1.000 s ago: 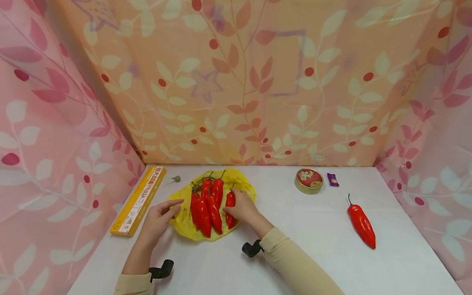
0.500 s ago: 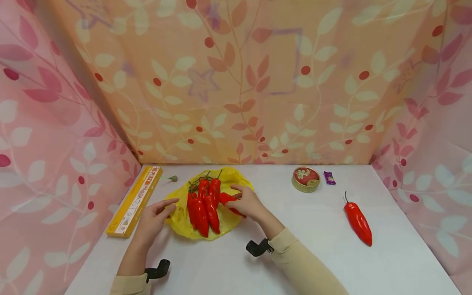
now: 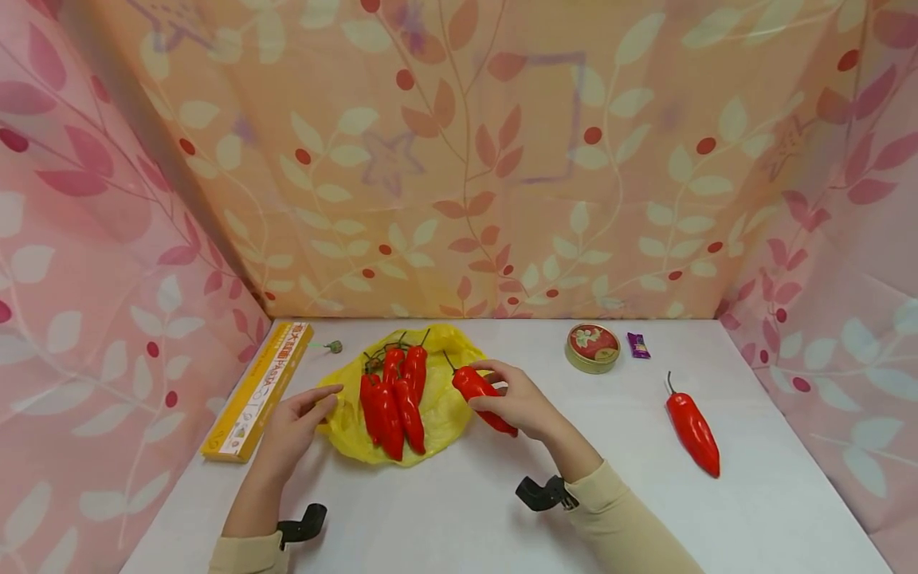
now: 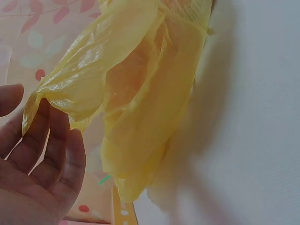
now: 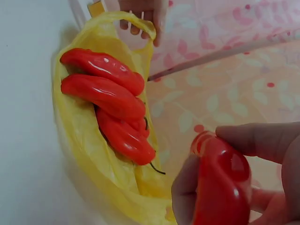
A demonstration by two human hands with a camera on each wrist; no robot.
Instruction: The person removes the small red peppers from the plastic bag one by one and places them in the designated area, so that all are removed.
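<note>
My right hand (image 3: 522,402) grips a red chili pepper (image 3: 473,386) just over the right rim of a yellow plastic bag (image 3: 443,426). The pepper's dark stem points up and left. In the right wrist view the thumb and fingers close round this glossy pepper (image 5: 224,183). My left hand (image 3: 288,430) holds the bag's left edge; in the left wrist view the raised yellow film (image 4: 89,79) drapes over its curled fingers, the thumb standing apart. Several red chili peppers (image 3: 388,416) lie bunched in the spread-open bag, stems toward the back.
A yellow pasta box (image 3: 260,391) lies along the left side, with a small green sprig (image 3: 333,347) near its far end. At right are a round red-lidded tin (image 3: 592,347), a purple wrapped candy (image 3: 637,345) and another red chili pepper (image 3: 692,434). Patterned cloth walls enclose the table.
My right hand has picked the pepper up from the bag's right side and carried it rightward, turning it to a slant. My left hand keeps its place at the bag's edge.
</note>
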